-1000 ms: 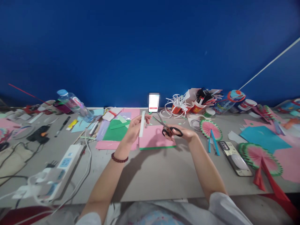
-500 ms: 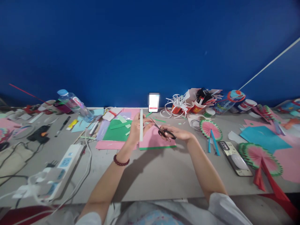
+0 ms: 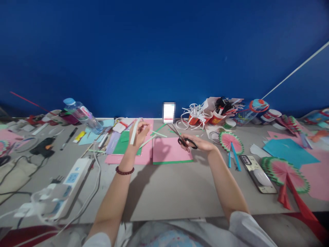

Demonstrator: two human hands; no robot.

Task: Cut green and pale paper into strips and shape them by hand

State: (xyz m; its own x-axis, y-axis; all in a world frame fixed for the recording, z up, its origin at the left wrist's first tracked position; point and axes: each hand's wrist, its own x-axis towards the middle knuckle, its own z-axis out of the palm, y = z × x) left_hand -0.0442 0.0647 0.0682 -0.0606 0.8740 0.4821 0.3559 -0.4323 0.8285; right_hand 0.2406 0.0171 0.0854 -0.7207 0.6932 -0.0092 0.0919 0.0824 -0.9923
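My left hand point(image 3: 140, 134) is closed with a pale paper strip point(image 3: 134, 131) along its outer side. Thin green and pale strips point(image 3: 147, 140) stick out beside its fingers; which of them the hand holds, I cannot tell. My right hand point(image 3: 202, 143) is wrapped round the black handles of a pair of scissors point(image 3: 177, 131), whose blades point away from me, a little apart. Between the hands lies a pink sheet point(image 3: 169, 152) with a green strip along its near edge. Green paper point(image 3: 119, 146) lies partly hidden under my left hand.
A phone point(image 3: 168, 113) stands against the blue wall. Cups of ribbon and tools point(image 3: 214, 117) are behind my right hand. Pink-green paper fans point(image 3: 288, 173) and a phone point(image 3: 253, 171) lie right. A bottle point(image 3: 83, 115) and a power strip point(image 3: 73, 181) are left.
My left hand has moved left, away from the scissors, carrying the pale strip over the green paper. My right hand and the scissors have shifted slightly right.
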